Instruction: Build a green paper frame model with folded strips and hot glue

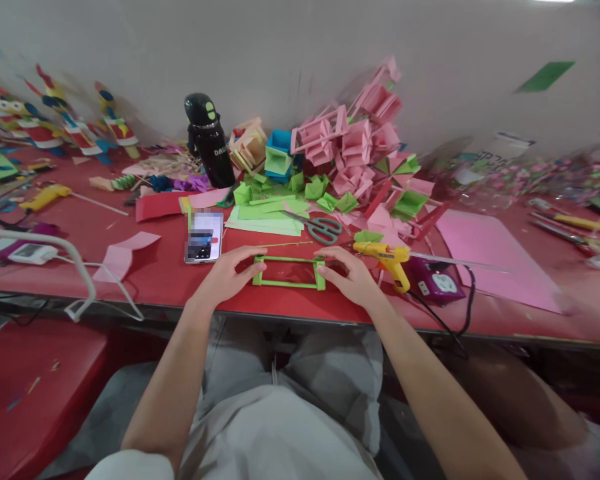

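Observation:
A green paper frame [289,285], rectangular with thin long bars and broader short ends, lies near the front edge of the red table. My left hand [234,272] is closed on its left end, thumb on the near side and fingers beyond. At the opposite end, my right hand [349,272] grips the frame the same way. Scissors with grey handles [324,230] rest just behind the frame, beside green paper sheets [265,220]. To the right of my right hand lies a yellow glue gun [391,259].
A phone [204,237] lies left of my hands, with a black bottle [210,143] behind it. Pink folded paper pieces [357,140] are piled against the wall. A purple power socket [437,283] with cables and a large pink sheet [500,260] are on the right.

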Motion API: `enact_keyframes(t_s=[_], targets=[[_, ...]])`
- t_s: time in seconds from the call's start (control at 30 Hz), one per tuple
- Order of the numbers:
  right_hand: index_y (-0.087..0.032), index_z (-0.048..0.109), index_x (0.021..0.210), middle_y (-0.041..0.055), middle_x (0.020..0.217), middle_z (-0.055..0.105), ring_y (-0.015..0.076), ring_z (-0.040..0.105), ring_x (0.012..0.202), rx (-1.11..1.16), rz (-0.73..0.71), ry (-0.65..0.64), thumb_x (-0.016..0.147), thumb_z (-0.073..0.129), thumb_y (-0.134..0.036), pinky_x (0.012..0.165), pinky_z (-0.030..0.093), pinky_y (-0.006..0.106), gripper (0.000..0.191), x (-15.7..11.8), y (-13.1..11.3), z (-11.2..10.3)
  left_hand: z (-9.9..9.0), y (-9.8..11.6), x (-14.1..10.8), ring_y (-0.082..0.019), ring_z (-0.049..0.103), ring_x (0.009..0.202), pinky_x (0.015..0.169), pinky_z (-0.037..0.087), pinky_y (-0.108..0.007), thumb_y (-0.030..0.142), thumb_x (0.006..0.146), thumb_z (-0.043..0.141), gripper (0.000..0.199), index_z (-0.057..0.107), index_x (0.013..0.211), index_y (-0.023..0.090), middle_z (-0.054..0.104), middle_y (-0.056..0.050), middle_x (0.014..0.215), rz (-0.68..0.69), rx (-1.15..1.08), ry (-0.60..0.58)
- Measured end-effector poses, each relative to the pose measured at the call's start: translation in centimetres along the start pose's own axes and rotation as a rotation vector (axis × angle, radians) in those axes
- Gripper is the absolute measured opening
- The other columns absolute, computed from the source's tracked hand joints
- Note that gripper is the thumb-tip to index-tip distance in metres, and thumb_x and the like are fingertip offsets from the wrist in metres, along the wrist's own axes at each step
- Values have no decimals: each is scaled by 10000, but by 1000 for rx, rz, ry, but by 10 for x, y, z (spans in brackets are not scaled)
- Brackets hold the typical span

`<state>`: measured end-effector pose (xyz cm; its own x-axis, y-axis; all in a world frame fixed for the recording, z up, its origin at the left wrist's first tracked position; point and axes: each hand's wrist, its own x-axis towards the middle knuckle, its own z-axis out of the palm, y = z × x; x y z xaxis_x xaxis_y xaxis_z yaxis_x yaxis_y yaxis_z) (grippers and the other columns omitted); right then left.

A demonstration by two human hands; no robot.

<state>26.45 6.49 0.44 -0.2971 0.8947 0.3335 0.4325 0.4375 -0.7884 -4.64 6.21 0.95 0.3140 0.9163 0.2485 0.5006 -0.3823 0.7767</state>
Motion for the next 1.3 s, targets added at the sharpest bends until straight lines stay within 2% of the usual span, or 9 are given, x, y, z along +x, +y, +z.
enact_keyframes(t_s=[0.17, 0.43, 0.63, 0.8, 1.3], targets=[[-269, 703, 1201, 64, 1205, 733, 241, 680, 1124, -28, -34, 27, 893, 732, -463, 1035, 519, 404, 365, -1, 1, 0, 3, -3, -3, -251, 664, 1225, 1086, 507, -399, 500, 943, 664, 450, 678, 1321, 255, 717, -80, 1309, 48, 17, 74], [-270, 741, 1163, 84, 1171, 743, 260, 692, 1113, -19, -83, 43, 893, 729, -468, 1011, 542, 429, 335, -1, 0, -1, 1, -1, -6, -253, 671, 1209, 1096, 500, -414, 473, 959, 649, 384, 716, 1242, 222, 724, -108, 1278, 143, 20, 42], [-275, 789, 1068, 89, 1153, 752, 265, 701, 1101, -28, -90, 46, 889, 731, -485, 1018, 549, 444, 282, -1, -2, -2, 0, 1, -8, -266, 685, 1177, 1065, 526, -420, 495, 937, 668, 361, 759, 1168, 233, 734, -104, 1253, 117, -6, 47], [-267, 794, 1070, 90, 1139, 755, 260, 708, 1080, -10, -82, 49, 865, 762, -478, 1002, 556, 426, 296, -1, -3, -1, 1, 1, -6, -263, 690, 1147, 1063, 521, -433, 506, 922, 685, 384, 737, 1181, 227, 739, -103, 1226, 45, -13, 81], [-261, 801, 987, 82, 1066, 778, 248, 727, 1003, 0, -71, 66, 876, 746, -484, 952, 582, 416, 256, -1, -3, 0, 2, -1, -6, -264, 714, 1116, 1043, 538, -422, 531, 897, 710, 393, 769, 1153, 239, 767, -85, 1194, 29, -28, 79]])
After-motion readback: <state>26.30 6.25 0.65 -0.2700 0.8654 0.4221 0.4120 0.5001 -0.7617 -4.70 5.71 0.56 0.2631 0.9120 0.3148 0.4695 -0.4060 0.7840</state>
